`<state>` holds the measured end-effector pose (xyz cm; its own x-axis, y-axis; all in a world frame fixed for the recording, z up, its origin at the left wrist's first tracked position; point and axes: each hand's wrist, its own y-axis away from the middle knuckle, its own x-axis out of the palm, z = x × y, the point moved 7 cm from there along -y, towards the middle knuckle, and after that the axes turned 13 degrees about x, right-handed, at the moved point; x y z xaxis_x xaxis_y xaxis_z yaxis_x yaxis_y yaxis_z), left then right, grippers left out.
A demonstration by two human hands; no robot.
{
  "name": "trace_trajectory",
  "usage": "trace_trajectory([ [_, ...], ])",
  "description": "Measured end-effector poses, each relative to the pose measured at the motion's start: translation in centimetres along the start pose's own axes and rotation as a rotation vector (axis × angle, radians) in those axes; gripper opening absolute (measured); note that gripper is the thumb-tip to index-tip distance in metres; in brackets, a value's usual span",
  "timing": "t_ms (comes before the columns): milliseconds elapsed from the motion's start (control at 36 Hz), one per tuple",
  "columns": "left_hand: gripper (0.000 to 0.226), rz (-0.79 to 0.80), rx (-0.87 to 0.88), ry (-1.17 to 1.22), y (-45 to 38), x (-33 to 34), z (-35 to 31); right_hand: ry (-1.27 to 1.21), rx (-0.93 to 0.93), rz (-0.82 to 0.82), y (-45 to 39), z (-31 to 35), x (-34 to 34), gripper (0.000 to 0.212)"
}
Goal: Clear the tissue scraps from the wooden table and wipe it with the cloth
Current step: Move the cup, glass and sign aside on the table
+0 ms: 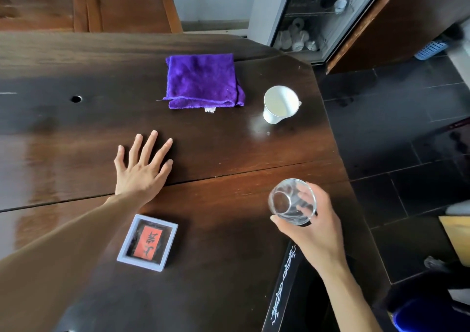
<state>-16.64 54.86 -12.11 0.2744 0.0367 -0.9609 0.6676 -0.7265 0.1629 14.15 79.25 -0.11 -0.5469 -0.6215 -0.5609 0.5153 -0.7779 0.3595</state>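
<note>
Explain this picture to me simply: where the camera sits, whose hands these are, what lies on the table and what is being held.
No machine here: a person wears one camera on the head, looking down at their own hands. The left hand lies flat, fingers spread, on the wooden table. The right hand grips an empty glass near the table's right edge. On the table lie a folded purple cloth, a white paper cup and a small framed red card. No tissue scraps are visible in this view.
</note>
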Motion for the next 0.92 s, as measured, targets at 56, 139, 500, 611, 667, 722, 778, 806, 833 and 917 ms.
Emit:
trace_trajectory([
  [56,0.059,0.012,-0.005,-0.002,-0.1,0.1,0.0,-0.003,0.013,-0.029,-0.3,-0.8,-1.4,0.082],
  [139,0.058,0.029,-0.017,-0.008,-0.2,0.3,0.1,-0.001,0.047,-0.041,-0.7,-2.2,-3.0,0.084],
  [500,0.057,0.048,-0.035,-0.012,-0.3,0.3,0.2,0.019,0.111,-0.009,0.6,-5.2,-4.2,0.086],
  [611,0.058,0.046,-0.034,-0.009,-0.2,0.2,0.2,0.031,0.114,-0.01,0.6,-4.9,-4.1,0.086],
  [667,0.058,0.049,-0.034,-0.008,-0.2,0.2,0.2,0.038,0.11,-0.011,0.7,-4.8,-4.1,0.087],
  [722,0.056,0.056,-0.04,-0.018,-0.2,0.3,0.2,0.038,0.113,-0.012,0.7,-4.8,-4.1,0.087],
  [778,0.052,0.059,-0.048,-0.026,-0.2,0.3,0.2,0.026,0.123,-0.009,0.8,-5.0,-4.1,0.086],
  [806,0.052,0.059,-0.05,-0.026,-0.2,0.3,0.2,0.019,0.127,-0.009,0.9,-5.1,-4.1,0.086],
  [833,0.052,0.06,-0.048,-0.027,-0.2,0.2,0.2,0.015,0.13,-0.01,1.0,-5.2,-4.1,0.086],
  [917,0.057,0.074,-0.044,-0.017,-0.2,0.1,0.0,0.006,0.134,-0.015,1.2,-5.5,-4.1,0.087],
])
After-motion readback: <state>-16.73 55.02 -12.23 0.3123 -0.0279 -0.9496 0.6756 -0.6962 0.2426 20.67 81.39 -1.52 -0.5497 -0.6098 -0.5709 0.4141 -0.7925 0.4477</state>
